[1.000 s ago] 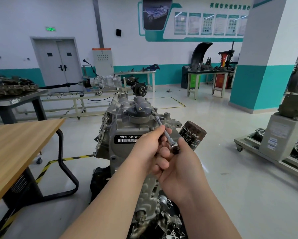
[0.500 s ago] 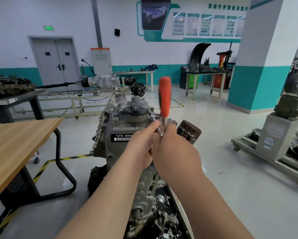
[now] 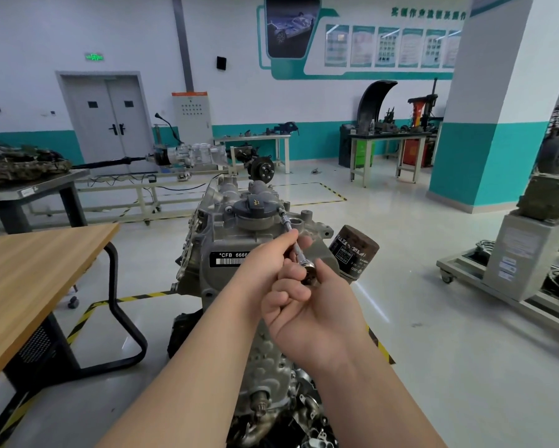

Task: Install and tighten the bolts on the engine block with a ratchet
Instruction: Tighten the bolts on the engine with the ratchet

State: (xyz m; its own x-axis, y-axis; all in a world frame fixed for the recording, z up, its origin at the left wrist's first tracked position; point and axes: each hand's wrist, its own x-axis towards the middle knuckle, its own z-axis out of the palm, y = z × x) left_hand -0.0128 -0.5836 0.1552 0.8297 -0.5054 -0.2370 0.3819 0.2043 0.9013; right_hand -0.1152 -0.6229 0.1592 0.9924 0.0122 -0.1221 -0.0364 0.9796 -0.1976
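**A:** Head view. Step in hand?

**B:** Tightening of a bolt on top of the engine block [image 3: 226,234], beside the oil filler cap [image 3: 255,204], judging by where the tool seats. From the hands up to that point, a slanted extension bar [image 3: 287,224]. The bolt itself is hidden under the socket.

**A:** Hands?

**B:** Closed in a pinch round the bar at mid-length: the left hand [image 3: 262,266]. Curled round the ratchet head [image 3: 310,273]: the right hand [image 3: 313,315]. Handle not visible.

**A:** Good practice?

**B:** Keep the bar in line with the bolt axis. Steady with the pinch, loosely enough to let the bar turn. Swing with the right only. Avoid side load, as likely to slip the socket off. Mind the oil filter [image 3: 352,250], just beside the right hand.

**A:** Surface and room?

**B:** Block end-up, support hidden below, label plate [image 3: 231,257] toward the camera. To the left, apart from the block, a wooden table [image 3: 29,270]. Below, a glossy pale floor [image 3: 433,350] with yellow-black tape [image 3: 136,296]. Farther back, a grey double door [image 3: 106,121], a teal-banded pillar [image 3: 498,140] and workbenches [image 3: 388,137] along the wall.
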